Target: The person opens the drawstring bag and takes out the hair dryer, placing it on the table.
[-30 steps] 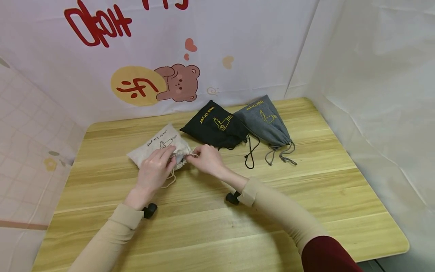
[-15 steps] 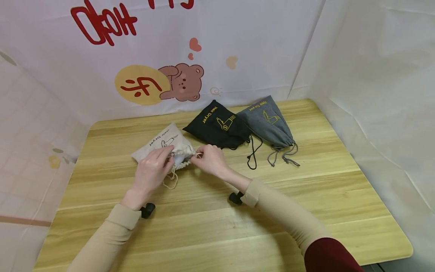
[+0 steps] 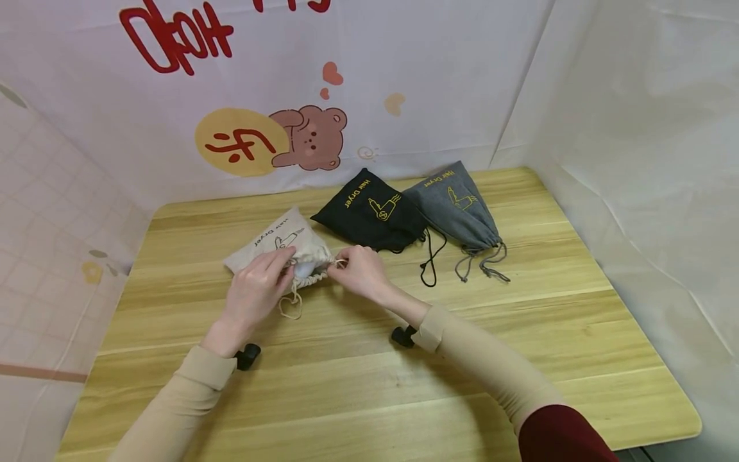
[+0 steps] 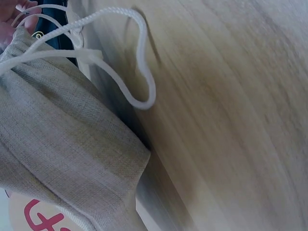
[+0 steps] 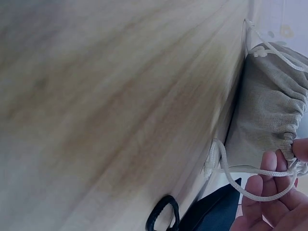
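A beige drawstring bag (image 3: 263, 239), printed "Hair Dryer", lies at the left of the table with its gathered mouth facing me. Something pale (image 3: 306, 268) shows inside the partly open mouth. My left hand (image 3: 258, 282) pinches the near-left edge of that mouth between thumb and fingers. At the mouth's right corner, where the white cord (image 5: 260, 197) comes out, my right hand (image 3: 360, 273) pinches the gathered cloth. Another cord loop (image 4: 144, 62) hangs from the left side, beside my left hand. The left wrist view shows the bag's cloth (image 4: 67, 139) close up; left fingers are hidden there.
A black drawstring bag (image 3: 369, 215) lies at the back middle, overlapping a grey drawstring bag (image 3: 453, 205) to its right. Their cords trail toward me. Fabric walls (image 3: 439, 77) stand behind and beside the wooden table (image 3: 358, 398). Black wrist mounts show under both wrists.
The bag's mouth has widened slightly, and the pale thing inside shows more. Both hands keep their hold at the mouth. The head view has shifted a little.
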Motion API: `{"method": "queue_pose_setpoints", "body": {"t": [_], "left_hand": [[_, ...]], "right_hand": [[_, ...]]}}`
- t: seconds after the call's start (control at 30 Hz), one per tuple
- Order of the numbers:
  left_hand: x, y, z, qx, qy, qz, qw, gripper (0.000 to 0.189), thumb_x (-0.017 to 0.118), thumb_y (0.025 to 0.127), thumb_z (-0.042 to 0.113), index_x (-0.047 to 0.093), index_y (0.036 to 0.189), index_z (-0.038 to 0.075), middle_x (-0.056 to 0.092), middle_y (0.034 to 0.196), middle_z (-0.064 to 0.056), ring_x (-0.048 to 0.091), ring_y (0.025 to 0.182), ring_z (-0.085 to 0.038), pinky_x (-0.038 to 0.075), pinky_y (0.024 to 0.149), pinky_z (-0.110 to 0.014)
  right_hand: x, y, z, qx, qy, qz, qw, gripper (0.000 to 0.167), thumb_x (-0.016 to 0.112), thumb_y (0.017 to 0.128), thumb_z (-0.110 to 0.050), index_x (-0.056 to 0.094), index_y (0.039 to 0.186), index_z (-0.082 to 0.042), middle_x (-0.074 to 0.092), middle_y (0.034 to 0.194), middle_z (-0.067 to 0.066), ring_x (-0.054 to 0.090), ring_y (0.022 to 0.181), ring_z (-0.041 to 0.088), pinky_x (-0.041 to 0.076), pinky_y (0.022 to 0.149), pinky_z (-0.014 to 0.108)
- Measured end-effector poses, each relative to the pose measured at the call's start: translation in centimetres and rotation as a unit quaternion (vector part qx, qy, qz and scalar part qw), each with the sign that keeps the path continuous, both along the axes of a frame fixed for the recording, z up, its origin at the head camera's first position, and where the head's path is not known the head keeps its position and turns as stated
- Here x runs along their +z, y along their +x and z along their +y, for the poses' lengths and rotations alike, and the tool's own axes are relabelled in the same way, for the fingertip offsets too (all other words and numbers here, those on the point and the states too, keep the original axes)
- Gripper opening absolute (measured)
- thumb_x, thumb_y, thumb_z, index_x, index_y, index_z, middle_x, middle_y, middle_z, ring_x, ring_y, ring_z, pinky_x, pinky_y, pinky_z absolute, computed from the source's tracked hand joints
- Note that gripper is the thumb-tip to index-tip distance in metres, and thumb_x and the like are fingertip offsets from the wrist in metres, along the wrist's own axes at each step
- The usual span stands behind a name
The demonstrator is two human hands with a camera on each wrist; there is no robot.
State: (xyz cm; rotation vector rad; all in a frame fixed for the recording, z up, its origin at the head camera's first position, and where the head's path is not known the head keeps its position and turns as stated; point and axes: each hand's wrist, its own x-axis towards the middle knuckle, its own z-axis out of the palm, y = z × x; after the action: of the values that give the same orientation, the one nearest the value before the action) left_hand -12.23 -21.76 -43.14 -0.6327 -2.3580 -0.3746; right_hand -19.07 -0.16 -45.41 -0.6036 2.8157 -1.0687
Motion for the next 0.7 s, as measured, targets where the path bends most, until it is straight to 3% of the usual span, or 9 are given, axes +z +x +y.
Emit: {"method": "queue_pose_setpoints", "body": {"t": [0.7], "left_hand": [[0.38,0.21,-0.54,-0.004,-0.006,-0.003,1.0,0.04,0.082,0.081,-0.005,0.072,0.119,-0.007,0.079,0.108,-0.026,0.078,0.09,-0.04,0.067,0.075,-0.047]], "right_hand": [[-0.62,0.05,0.74,-0.004,0.027,0.011,0.9996,0.042,0.071,0.087,-0.028,0.043,0.056,-0.025,0.039,0.052,-0.013,0.039,0.053,0.008,0.027,0.05,0.025]]}}
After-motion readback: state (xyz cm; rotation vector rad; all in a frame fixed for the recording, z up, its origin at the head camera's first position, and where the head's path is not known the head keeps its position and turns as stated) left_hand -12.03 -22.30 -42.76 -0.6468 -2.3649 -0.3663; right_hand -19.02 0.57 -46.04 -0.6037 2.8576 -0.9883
